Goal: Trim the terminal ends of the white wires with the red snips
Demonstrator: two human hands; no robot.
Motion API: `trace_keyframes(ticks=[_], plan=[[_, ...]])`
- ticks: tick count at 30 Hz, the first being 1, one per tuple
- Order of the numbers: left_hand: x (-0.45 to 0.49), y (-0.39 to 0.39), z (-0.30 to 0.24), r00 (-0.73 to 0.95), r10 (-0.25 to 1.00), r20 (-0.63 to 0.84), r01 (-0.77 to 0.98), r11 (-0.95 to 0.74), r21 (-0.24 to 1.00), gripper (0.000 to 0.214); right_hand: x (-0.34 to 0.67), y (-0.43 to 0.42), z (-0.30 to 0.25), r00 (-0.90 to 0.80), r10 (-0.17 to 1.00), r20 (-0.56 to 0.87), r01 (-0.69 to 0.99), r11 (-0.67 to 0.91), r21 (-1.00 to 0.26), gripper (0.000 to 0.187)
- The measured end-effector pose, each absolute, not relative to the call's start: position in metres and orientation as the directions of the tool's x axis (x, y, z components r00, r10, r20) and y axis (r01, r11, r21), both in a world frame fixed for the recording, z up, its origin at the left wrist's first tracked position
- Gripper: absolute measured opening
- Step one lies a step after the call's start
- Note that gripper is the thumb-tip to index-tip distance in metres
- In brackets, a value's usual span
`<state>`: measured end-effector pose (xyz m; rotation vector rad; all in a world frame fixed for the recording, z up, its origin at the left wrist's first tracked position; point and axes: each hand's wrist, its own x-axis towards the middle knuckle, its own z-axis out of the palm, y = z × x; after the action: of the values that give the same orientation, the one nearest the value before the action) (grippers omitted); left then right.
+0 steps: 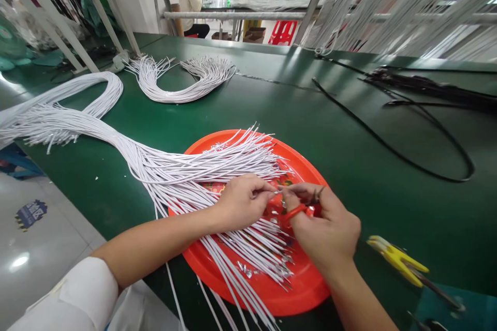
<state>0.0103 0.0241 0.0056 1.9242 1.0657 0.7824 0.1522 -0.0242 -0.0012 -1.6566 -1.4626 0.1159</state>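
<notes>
My left hand is closed in a pinch on the end of a white cable, over a red plastic tray. Its fingertips meet those of my right hand at the cable's tip. Tucked in my right hand is a red-handled tool, apparently scissors, its blades mostly hidden by the fingers. A thick bundle of white cables fans across the tray, in one group behind my left hand and another in front. Stripped dark tips show at their right ends. Small silvery foil scraps lie on the tray's bottom.
Yellow-handled pliers lie right of the tray on the green table. A curved white cable bundle is farther back. Black cables spread at the right. White cables hang from a rack behind. Another person sits beyond the table.
</notes>
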Motion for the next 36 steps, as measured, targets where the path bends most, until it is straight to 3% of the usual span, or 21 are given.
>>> trace_keyframes(ticks=[3, 7, 12, 16, 20, 36], plan=[[0.0101, 0.0243, 0.0098, 0.459, 0.879, 0.13, 0.365, -0.32, 0.874, 0.016, 0.1515, -0.0218, 0.0, 0.409, 0.851, 0.33, 0.635, -0.006, -0.772, 0.014], [0.0095, 0.0255, 0.0142, 0.458, 0.876, 0.155, 0.301, -0.316, 0.9, 0.016, 0.1512, -0.0183, 0.0016, 0.46, 0.851, 0.253, 0.505, -0.017, -0.863, 0.015], [0.0106, 0.0261, 0.0151, 0.394, 0.915, 0.092, 0.268, -0.21, 0.94, 0.015, 0.1519, -0.0158, 0.0052, 0.302, 0.948, 0.097, 0.392, -0.031, -0.92, 0.018], [0.0118, 0.0258, 0.0125, 0.363, 0.929, 0.074, 0.233, -0.168, 0.958, 0.015, 0.1509, -0.016, 0.0076, 0.095, 0.995, 0.001, 0.411, -0.038, -0.911, 0.018], [0.0115, 0.0256, 0.0106, 0.37, 0.926, 0.077, 0.218, -0.167, 0.962, 0.016, 0.1503, -0.0178, 0.0035, 0.015, 0.999, -0.029, 0.448, -0.033, -0.893, 0.017], [0.0097, 0.0261, 0.0114, 0.444, 0.881, 0.166, 0.263, -0.305, 0.915, 0.015, 0.1488, -0.0181, 0.0028, 0.049, 0.992, -0.116, 0.508, -0.124, -0.852, 0.021]])
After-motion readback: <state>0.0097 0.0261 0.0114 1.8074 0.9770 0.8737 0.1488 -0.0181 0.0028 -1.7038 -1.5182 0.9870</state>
